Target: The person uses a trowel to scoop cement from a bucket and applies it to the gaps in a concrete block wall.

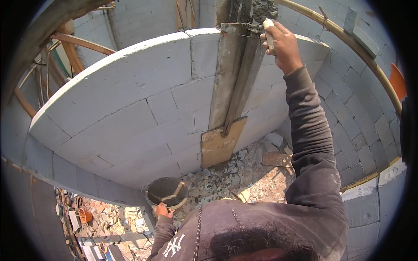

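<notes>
Up at the top of the wall, my right hand (285, 47) is wrapped round the pale rounded handle of a trowel (269, 38). Wet grey mortar (264, 9) hides most of its blade. This mortar lies at the head of upright wooden form boards (235, 82), which run down the face of the block wall (126, 87). Low down and left of my body, my left hand (163, 211) grips the near edge of a dark bucket (164, 184). Its inside looks grey, and a pale curved handle lies across it. How much mortar it holds I cannot make out.
A plywood sheet (223, 143) leans at the foot of the boards. Rubble (226, 178) covers the ground below, with a loose plank (277, 159) on it. On the right a bamboo pole (344, 35) crosses before another block wall (352, 108). Timber props (72, 48) stand at upper left.
</notes>
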`<action>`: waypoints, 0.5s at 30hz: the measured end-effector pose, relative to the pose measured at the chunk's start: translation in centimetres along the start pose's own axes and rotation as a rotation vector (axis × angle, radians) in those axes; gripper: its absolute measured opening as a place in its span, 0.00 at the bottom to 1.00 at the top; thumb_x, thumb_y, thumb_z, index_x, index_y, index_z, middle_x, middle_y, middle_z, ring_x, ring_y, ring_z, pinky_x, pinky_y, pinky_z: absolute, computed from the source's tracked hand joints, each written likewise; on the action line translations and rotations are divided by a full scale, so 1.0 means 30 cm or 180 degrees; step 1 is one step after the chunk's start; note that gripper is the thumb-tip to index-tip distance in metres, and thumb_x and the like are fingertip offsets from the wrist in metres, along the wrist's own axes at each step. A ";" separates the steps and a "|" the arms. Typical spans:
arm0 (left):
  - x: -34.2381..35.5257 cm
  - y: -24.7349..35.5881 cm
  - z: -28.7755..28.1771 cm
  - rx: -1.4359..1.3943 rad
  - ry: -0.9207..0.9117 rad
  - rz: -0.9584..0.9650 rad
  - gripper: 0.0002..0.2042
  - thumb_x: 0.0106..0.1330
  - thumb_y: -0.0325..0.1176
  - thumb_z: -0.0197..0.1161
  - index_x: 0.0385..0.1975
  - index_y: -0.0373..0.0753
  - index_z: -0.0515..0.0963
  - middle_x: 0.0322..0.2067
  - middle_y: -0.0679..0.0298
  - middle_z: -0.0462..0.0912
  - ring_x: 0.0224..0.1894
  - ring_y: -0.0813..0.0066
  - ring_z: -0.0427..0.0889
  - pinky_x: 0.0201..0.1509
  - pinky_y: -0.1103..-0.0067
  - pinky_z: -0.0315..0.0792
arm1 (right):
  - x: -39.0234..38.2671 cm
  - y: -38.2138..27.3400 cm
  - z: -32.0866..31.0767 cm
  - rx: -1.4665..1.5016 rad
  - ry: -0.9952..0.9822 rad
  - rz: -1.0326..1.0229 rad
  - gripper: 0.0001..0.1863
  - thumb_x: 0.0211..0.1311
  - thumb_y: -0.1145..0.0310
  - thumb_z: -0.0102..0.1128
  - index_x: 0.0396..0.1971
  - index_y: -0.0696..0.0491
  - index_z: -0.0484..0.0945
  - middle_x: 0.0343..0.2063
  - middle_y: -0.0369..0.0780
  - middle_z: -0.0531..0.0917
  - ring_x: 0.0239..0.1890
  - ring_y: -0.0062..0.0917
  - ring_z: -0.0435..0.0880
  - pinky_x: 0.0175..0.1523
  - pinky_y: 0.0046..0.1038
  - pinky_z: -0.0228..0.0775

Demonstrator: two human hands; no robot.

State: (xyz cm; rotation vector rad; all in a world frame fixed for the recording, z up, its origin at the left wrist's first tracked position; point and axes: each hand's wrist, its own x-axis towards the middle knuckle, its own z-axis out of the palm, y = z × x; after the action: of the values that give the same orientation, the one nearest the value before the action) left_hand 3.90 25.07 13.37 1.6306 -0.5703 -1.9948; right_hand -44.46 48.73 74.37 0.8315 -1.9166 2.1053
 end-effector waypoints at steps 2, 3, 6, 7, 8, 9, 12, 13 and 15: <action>0.060 -0.029 -0.096 -0.0272 0.0079 -0.0017 0.21 0.55 0.24 0.56 0.51 0.32 0.65 0.43 0.46 0.73 0.44 0.42 0.83 0.45 0.40 0.82 | 0.158 0.102 0.043 -0.0464 0.0029 -0.0071 0.24 0.68 0.63 0.58 0.59 0.60 0.78 0.30 0.42 0.85 0.24 0.22 0.83 0.26 0.26 0.76; 0.026 -0.033 -0.085 -0.0252 0.0176 -0.0038 0.20 0.55 0.24 0.56 0.50 0.32 0.67 0.42 0.46 0.74 0.42 0.43 0.83 0.43 0.41 0.82 | 0.202 0.156 0.055 -0.0804 0.0159 -0.0244 0.24 0.67 0.62 0.59 0.58 0.60 0.79 0.32 0.42 0.86 0.24 0.23 0.83 0.28 0.27 0.77; -0.099 0.001 -0.060 -0.0130 0.0395 0.0017 0.13 0.56 0.26 0.56 0.41 0.31 0.71 0.37 0.49 0.75 0.36 0.49 0.83 0.37 0.48 0.84 | 0.282 0.284 0.096 -0.1532 0.0548 -0.0830 0.26 0.63 0.60 0.60 0.56 0.62 0.80 0.36 0.45 0.88 0.27 0.26 0.86 0.35 0.32 0.80; -0.101 -0.006 -0.054 -0.0023 0.0367 0.0071 0.09 0.57 0.28 0.57 0.35 0.31 0.73 0.35 0.50 0.76 0.35 0.52 0.82 0.35 0.52 0.83 | 0.299 0.310 0.091 -0.1643 0.0713 -0.1082 0.27 0.62 0.60 0.60 0.56 0.62 0.80 0.38 0.46 0.88 0.27 0.27 0.86 0.37 0.32 0.81; -0.107 -0.006 -0.056 0.0080 0.0371 0.0126 0.08 0.58 0.30 0.58 0.29 0.30 0.75 0.33 0.52 0.77 0.33 0.56 0.81 0.33 0.57 0.82 | 0.285 0.333 0.094 -0.1515 0.0719 -0.1143 0.26 0.62 0.61 0.61 0.57 0.62 0.80 0.38 0.46 0.88 0.27 0.26 0.86 0.36 0.32 0.81; -0.156 0.010 -0.030 0.0227 0.0484 0.0217 0.09 0.57 0.31 0.58 0.30 0.29 0.76 0.32 0.52 0.77 0.28 0.56 0.81 0.28 0.60 0.82 | 0.265 0.348 0.098 -0.1386 0.0722 -0.1210 0.26 0.63 0.62 0.61 0.58 0.61 0.79 0.39 0.45 0.87 0.26 0.25 0.86 0.35 0.31 0.81; -0.163 0.021 0.007 0.0541 0.0355 0.0326 0.23 0.56 0.28 0.59 0.53 0.31 0.70 0.30 0.54 0.74 0.24 0.59 0.81 0.19 0.63 0.82 | 0.048 0.277 0.116 -0.0528 0.0339 -0.0690 0.28 0.65 0.65 0.63 0.63 0.60 0.75 0.40 0.44 0.87 0.25 0.21 0.84 0.30 0.28 0.80; -0.187 0.030 0.058 0.0133 0.0167 0.0302 0.20 0.54 0.22 0.55 0.48 0.38 0.65 0.35 0.53 0.71 0.31 0.52 0.82 0.34 0.52 0.87 | -0.035 0.283 0.082 -0.0288 0.0220 -0.0673 0.28 0.66 0.66 0.63 0.65 0.59 0.73 0.38 0.43 0.86 0.25 0.18 0.83 0.27 0.24 0.78; -0.279 0.082 0.146 0.0200 -0.0083 0.0307 0.18 0.56 0.22 0.56 0.48 0.39 0.65 0.35 0.53 0.72 0.31 0.53 0.82 0.33 0.51 0.87 | -0.235 0.311 0.043 0.0125 -0.0024 -0.0473 0.29 0.70 0.67 0.62 0.68 0.57 0.69 0.35 0.41 0.85 0.25 0.15 0.83 0.24 0.19 0.75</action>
State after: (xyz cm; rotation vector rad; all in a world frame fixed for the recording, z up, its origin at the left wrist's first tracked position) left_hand 1.21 28.30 22.18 1.5845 -0.7145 -1.9485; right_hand -42.76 47.69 62.77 0.9596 -1.7631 2.0609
